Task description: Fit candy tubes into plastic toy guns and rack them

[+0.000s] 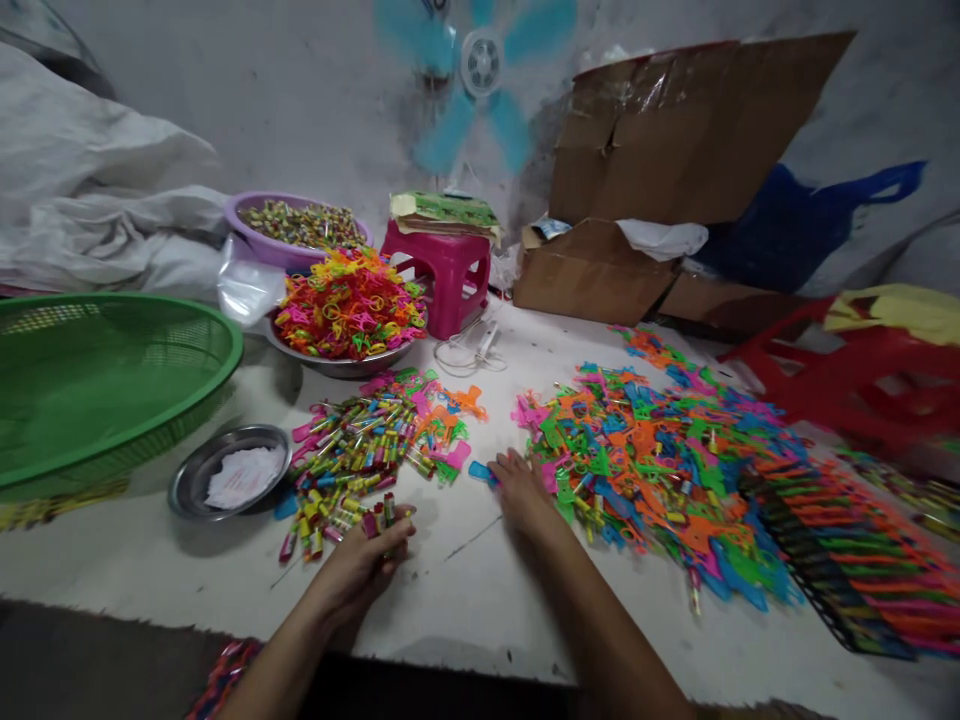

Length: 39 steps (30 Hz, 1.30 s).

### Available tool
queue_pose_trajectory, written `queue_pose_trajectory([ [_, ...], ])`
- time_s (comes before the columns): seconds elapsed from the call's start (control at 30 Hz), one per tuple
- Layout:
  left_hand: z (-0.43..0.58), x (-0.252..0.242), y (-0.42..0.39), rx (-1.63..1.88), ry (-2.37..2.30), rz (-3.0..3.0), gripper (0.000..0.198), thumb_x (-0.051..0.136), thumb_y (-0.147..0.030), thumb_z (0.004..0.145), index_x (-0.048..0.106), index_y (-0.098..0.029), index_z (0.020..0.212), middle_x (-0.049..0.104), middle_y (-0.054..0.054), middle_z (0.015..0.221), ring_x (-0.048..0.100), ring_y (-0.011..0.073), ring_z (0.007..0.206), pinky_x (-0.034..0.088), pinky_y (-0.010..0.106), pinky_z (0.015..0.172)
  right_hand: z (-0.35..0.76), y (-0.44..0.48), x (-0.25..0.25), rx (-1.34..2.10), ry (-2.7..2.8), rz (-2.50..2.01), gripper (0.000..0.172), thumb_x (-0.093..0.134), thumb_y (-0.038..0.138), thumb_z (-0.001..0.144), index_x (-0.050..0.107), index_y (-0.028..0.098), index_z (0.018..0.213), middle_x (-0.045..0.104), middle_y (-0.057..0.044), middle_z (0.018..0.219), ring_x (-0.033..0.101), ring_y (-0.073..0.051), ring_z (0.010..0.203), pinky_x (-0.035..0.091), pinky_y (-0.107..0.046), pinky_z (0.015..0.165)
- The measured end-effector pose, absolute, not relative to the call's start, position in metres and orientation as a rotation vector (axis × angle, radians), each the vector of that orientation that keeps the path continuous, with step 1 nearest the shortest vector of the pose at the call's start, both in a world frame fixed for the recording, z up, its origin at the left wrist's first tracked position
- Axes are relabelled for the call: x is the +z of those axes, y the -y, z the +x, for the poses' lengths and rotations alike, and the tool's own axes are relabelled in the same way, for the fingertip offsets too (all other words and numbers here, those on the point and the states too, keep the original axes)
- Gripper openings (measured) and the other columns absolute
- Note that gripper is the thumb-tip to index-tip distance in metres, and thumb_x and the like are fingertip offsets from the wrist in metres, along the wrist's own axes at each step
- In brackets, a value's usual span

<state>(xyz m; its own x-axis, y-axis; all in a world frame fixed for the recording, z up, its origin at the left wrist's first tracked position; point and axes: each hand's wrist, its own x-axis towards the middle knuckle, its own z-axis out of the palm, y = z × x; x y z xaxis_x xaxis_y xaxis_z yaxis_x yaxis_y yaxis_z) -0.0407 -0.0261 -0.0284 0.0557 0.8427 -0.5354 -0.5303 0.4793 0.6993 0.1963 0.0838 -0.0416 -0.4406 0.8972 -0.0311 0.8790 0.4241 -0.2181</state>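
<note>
My left hand (367, 560) is closed around several small shiny wrapped tubes (380, 515), held upright just in front of a heap of similar tubes (352, 465) in yellow, pink and gold. At the left edge of the bright plastic pile, my right hand (525, 495) has its fingers bent down at a flat blue plastic piece (482, 472), which sticks out past the fingertips. The mixed pile (645, 450) of orange, green, pink and blue plastic pieces spreads to the right of that hand. A few similar plastic pieces (450, 440) lie by the tube heap.
Left are a green basket (217, 375) and a metal bowl (277, 440) holding white paper. Behind stand a basin (300, 362) heaped with small bright plastic parts, a purple tub (232, 215), a pink stool (448, 285) and cardboard boxes (592, 280). Filled strips (847, 540) lie right.
</note>
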Motion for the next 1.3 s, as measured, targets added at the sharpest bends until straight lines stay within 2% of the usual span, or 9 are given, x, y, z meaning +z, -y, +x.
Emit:
queue_pose_trajectory([
  [0.1,-0.035,-0.019,0.024,1.126,-1.190,0.507,0.030,0.073,-0.023,0.059,0.061,-0.014,0.085,0.049,-0.007,0.047,0.040,0.0041,0.036,0.028,0.013,0.033,0.189,-0.078,-0.029,0.312,2.492,-1.550,0.032,0.045,0.012,0.077,0.057,0.018,0.106,0.063,-0.008,0.100,0.052,-0.021,0.099,0.024,-0.041,0.096],
  [0.2,-0.031,-0.007,0.020,1.289,-1.272,0.658,0.024,0.072,-0.020,0.058,0.065,-0.014,0.080,0.062,0.001,0.069,0.052,0.0093,0.053,0.039,0.016,0.043,0.177,-0.062,0.003,0.511,2.423,-1.427,0.025,0.046,0.020,0.078,0.058,0.020,0.100,0.063,-0.004,0.078,0.056,-0.017,0.075,0.038,-0.029,0.074],
  [0.3,-0.026,0.002,0.018,1.268,-1.235,0.817,0.023,0.071,-0.020,0.059,0.067,-0.016,0.082,0.064,0.004,0.080,0.052,0.0109,0.056,0.041,0.018,0.047,0.166,-0.046,0.033,0.878,2.499,-1.116,0.018,0.052,0.021,0.074,0.060,0.023,0.089,0.058,0.002,0.064,0.052,-0.013,0.060,0.036,-0.021,0.058],
  [0.4,-0.019,0.005,0.019,1.098,-1.165,0.939,0.019,0.071,-0.021,0.059,0.067,-0.014,0.075,0.060,0.000,0.062,0.046,0.0080,0.048,0.036,0.017,0.042,0.158,-0.041,0.045,1.161,2.440,-0.943,0.022,0.058,0.020,0.068,0.061,0.024,0.090,0.052,0.006,0.056,0.046,-0.010,0.051,0.034,-0.018,0.050],
  [0.53,-0.015,0.000,0.023,1.160,-1.177,0.802,0.018,0.071,-0.024,0.059,0.064,-0.012,0.070,0.052,-0.004,0.051,0.039,0.0051,0.041,0.029,0.015,0.036,0.157,-0.048,0.032,1.455,1.891,-1.005,0.040,0.063,0.031,0.065,0.056,0.023,0.104,0.057,0.005,0.061,0.048,-0.010,0.050,0.038,-0.021,0.050],
  [0.8,-0.008,-0.003,0.021,1.299,-1.109,0.380,0.028,0.073,-0.030,0.057,0.063,-0.014,0.077,0.059,0.000,0.062,0.052,0.0097,0.053,0.034,0.015,0.036,0.126,-0.013,-0.011,1.576,1.258,-0.900,0.031,0.060,0.038,0.069,0.062,0.018,0.093,0.064,-0.006,0.087,0.057,-0.019,0.083,0.045,-0.034,0.076],
  [0.97,-0.003,0.000,0.019,1.342,-1.071,0.095,0.027,0.075,-0.023,0.057,0.066,-0.015,0.082,0.064,0.000,0.070,0.058,0.0078,0.060,0.046,0.016,0.055,0.110,-0.010,-0.017,1.210,1.114,-1.159,0.029,0.055,0.044,0.074,0.057,0.016,0.068,0.057,-0.001,0.063,0.053,-0.014,0.063,0.045,-0.026,0.061],
  [1.1,-0.021,-0.002,0.014,1.438,-1.012,-0.038,0.019,0.068,-0.013,0.067,0.064,-0.016,0.085,0.063,-0.002,0.063,0.055,0.0052,0.050,0.045,0.014,0.047,0.110,-0.009,-0.019,1.260,1.145,-1.126,0.029,0.054,0.044,0.075,0.055,0.015,0.068,0.055,0.000,0.061,0.052,-0.012,0.057,0.044,-0.024,0.056],
  [1.3,-0.020,0.000,0.015,1.471,-0.970,-0.101,0.016,0.056,0.000,0.073,0.062,-0.012,0.082,0.067,0.003,0.072,0.063,0.0117,0.065,0.055,0.022,0.062,0.096,0.004,-0.017,1.384,1.184,-1.051,0.028,0.054,0.044,0.076,0.055,0.016,0.072,0.055,0.000,0.061,0.054,-0.012,0.054,0.047,-0.025,0.055],
])
